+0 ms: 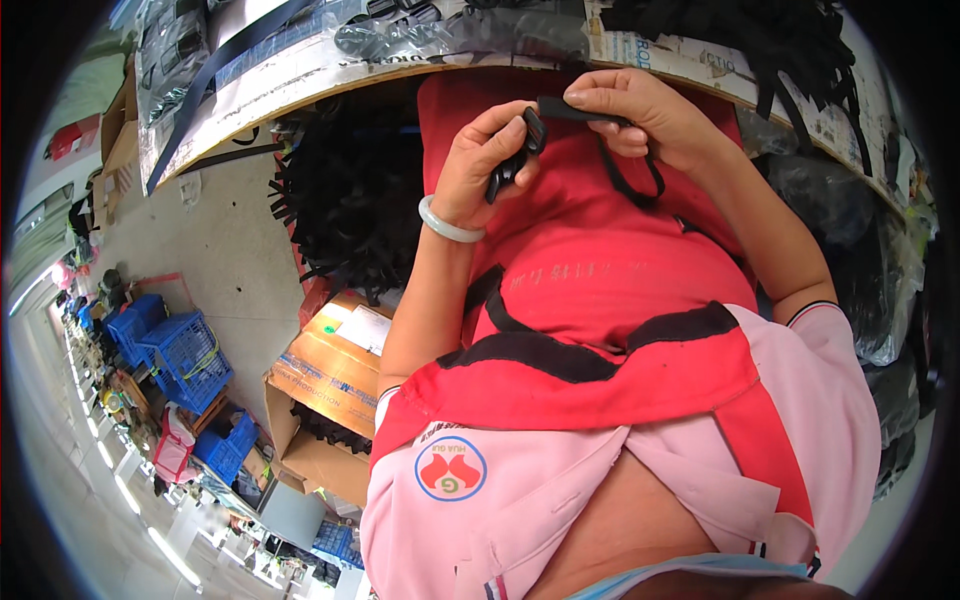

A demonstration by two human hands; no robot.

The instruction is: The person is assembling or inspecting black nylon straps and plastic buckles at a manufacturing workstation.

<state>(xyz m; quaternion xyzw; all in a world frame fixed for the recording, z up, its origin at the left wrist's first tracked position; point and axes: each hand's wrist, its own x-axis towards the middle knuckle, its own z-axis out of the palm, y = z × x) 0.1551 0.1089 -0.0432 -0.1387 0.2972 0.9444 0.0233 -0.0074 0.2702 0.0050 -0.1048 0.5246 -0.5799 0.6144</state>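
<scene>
Above my red apron (590,250), both hands are raised close to the table's edge. My left hand (478,170), with a pale bangle at the wrist, is closed around a black plastic buckle (534,132); part of it shows below the thumb. My right hand (650,115) pinches a black webbing strap (578,110) between thumb and fingers. The strap's flat end points left, right beside the buckle's upper end. Whether it is threaded through the buckle I cannot tell. From my right hand the rest of the strap hangs in a loop over the apron.
Clear bags of black buckles (390,38) lie on the cardboard-covered table (290,85). A heap of black straps (770,40) overhangs its right side. Below left are a dark strap bundle (350,200), an opened cardboard box (325,375) and blue crates (185,355).
</scene>
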